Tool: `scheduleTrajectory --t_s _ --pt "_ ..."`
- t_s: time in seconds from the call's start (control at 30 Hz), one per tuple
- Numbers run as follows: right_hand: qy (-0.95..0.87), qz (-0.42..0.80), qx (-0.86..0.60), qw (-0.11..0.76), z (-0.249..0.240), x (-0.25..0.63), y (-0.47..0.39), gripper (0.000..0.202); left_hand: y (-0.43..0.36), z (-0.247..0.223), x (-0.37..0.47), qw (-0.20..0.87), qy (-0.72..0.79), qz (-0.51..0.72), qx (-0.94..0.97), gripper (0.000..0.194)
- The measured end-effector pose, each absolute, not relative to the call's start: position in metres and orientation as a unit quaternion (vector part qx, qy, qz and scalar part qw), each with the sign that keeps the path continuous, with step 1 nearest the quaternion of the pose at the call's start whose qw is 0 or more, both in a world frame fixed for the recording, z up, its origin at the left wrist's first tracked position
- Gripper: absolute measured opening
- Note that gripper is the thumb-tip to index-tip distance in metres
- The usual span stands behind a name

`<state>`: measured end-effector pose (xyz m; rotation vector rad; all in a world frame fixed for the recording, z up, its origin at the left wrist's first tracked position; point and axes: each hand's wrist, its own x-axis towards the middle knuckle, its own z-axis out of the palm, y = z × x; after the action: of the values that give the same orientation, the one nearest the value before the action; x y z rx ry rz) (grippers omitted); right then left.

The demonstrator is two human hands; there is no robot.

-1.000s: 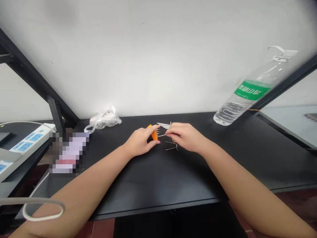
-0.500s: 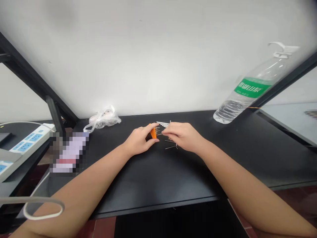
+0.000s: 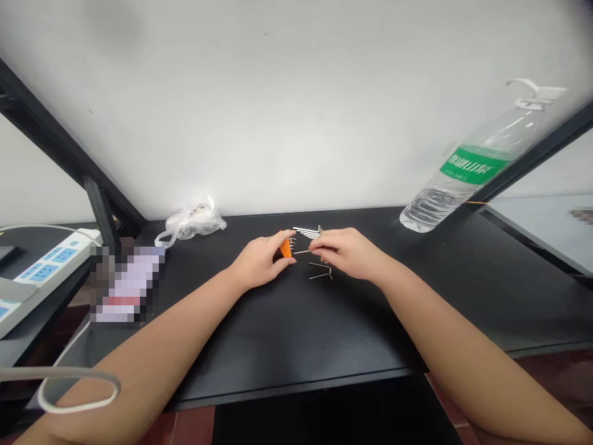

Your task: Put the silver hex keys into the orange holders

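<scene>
My left hand (image 3: 262, 262) is closed around an orange hex key holder (image 3: 286, 245), thumb below and index finger above. Several short metal ends stick out of the holder's right side. My right hand (image 3: 347, 253) pinches a thin hex key (image 3: 302, 252) between thumb and fingertips; its tip points left at the holder, with a small gap between them. Behind the fingers, several hex keys (image 3: 308, 232) lie side by side on the black table (image 3: 296, 334). Two loose hex keys (image 3: 320, 270) rest on the table just in front of my right hand.
At the back right a large water bottle (image 3: 463, 170) with a green label stands by the wall. A clear plastic bag (image 3: 197, 220) sits at the back left, with a blurred phone-like object (image 3: 132, 284) nearer. A power strip (image 3: 46, 269) and a white cable (image 3: 78, 408) are far left.
My right hand has moved slightly right, drawing the hex key away from the orange holder. More of the row of keys behind it shows. My left hand stays almost where it was.
</scene>
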<state>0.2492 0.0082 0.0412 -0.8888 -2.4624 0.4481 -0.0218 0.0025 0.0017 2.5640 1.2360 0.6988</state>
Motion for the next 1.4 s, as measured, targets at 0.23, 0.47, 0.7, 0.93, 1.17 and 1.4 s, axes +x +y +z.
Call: scheduleTrajectory --t_s 0.23,0.47,0.7,0.93,1.17,1.4 --pt "-0.901 0.136 -0.304 0.279 0.036 0.246 0.008 0.023 0.0 0.002 -0.02 0.139 0.403 0.27 0.863 0.061" --pt "-0.913 0.108 -0.288 0.269 0.034 0.245 0.007 0.027 0.0 0.0 -0.022 0.134 0.406 0.264 0.865 0.063" --pt "-0.938 0.045 -0.258 0.228 0.033 0.232 -0.005 0.034 -0.003 0.004 -0.018 0.078 0.38 0.226 0.893 0.062" --pt "-0.91 0.153 -0.265 0.281 0.029 0.215 -0.005 0.02 -0.003 0.006 -0.017 0.122 0.388 0.247 0.879 0.059" --pt "-0.893 0.15 -0.298 0.304 0.019 0.218 0.004 0.017 -0.002 0.001 -0.019 0.129 0.395 0.264 0.871 0.064" --pt "-0.909 0.031 -0.341 0.239 0.011 0.218 0.003 0.017 -0.004 0.002 -0.019 0.14 0.389 0.285 0.865 0.065"
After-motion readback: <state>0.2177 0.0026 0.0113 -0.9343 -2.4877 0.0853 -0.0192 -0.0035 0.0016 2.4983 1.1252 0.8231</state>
